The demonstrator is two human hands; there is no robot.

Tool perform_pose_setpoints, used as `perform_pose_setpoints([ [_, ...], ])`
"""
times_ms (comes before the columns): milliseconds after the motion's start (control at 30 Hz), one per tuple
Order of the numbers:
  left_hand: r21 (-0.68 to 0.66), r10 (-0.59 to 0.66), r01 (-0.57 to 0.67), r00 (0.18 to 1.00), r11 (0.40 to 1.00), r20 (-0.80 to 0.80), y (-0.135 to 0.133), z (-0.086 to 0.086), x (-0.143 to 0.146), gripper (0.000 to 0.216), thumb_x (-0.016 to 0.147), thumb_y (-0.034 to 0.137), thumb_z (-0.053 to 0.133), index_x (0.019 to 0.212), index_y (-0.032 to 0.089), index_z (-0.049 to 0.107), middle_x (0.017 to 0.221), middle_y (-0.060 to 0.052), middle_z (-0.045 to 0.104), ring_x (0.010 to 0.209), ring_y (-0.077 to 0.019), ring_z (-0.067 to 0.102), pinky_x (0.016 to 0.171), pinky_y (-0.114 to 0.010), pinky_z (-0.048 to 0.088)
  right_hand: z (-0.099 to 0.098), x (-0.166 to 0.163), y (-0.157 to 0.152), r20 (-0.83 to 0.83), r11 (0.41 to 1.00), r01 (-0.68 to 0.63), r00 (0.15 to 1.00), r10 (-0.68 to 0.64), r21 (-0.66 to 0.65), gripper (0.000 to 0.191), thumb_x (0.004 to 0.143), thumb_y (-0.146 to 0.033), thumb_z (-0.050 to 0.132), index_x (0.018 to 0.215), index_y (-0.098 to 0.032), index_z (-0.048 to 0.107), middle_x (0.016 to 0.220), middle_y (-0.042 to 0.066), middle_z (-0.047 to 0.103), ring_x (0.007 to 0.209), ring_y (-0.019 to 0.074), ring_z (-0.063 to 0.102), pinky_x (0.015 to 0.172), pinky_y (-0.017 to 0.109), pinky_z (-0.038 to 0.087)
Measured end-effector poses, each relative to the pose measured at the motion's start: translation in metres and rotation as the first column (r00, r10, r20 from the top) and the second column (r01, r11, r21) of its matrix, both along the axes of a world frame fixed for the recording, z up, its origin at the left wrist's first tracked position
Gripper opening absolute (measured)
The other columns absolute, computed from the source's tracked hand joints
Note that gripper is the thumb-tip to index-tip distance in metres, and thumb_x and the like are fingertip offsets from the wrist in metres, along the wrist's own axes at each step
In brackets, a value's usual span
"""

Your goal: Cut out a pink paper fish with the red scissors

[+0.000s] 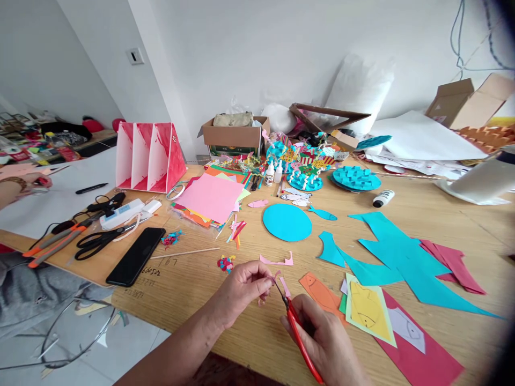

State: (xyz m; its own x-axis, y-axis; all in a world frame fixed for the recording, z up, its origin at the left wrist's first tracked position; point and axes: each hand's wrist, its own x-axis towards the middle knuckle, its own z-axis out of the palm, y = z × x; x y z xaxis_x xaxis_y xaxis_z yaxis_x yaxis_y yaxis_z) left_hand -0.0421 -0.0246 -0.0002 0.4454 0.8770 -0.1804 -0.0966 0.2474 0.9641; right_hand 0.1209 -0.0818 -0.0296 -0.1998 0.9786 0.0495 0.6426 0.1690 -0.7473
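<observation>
My left hand (pixel 242 289) pinches a small pink paper piece (pixel 285 286) just above the wooden table (pixel 193 289). My right hand (pixel 328 343) grips red-handled scissors (pixel 298 332), whose blades meet the pink piece near my left fingertips. A pink offcut (pixel 277 261) lies just beyond my hands. An orange paper fish (pixel 322 292) rests right of the scissors, beside a yellow fish sheet (pixel 368 311) and a red sheet (pixel 418 359).
A teal paper circle (pixel 287 222), teal scraps (pixel 402 257), a stack of coloured paper (pixel 209 199), a phone (pixel 135 256), black scissors (pixel 98 241), glue bottles (pixel 270 174), a cardboard box (pixel 235 136) and a pink-red divider stand (pixel 149 156) cover the table. Another person's hand (pixel 24 185) shows far left.
</observation>
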Motion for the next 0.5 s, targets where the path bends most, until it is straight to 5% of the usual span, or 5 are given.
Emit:
perform_pose_setpoints([
  [500, 0.023, -0.072, 0.072, 0.997, 0.997, -0.02, 0.0011, 0.0005, -0.0017, 0.022, 0.071, 0.034, 0.061, 0.069, 0.014, 0.055, 0.06, 0.003, 0.047, 0.056, -0.0086, 0.042, 0.055, -0.022, 0.035, 0.004, 0.0, -0.0008, -0.018, 0.999, 0.013, 1.0, -0.014, -0.041, 0.027, 0.083, -0.035, 0.041, 0.062, -0.023, 0.029, 0.053, -0.008, 0.029, 0.047, 0.0104, 0.028, 0.042, 0.02, 0.024],
])
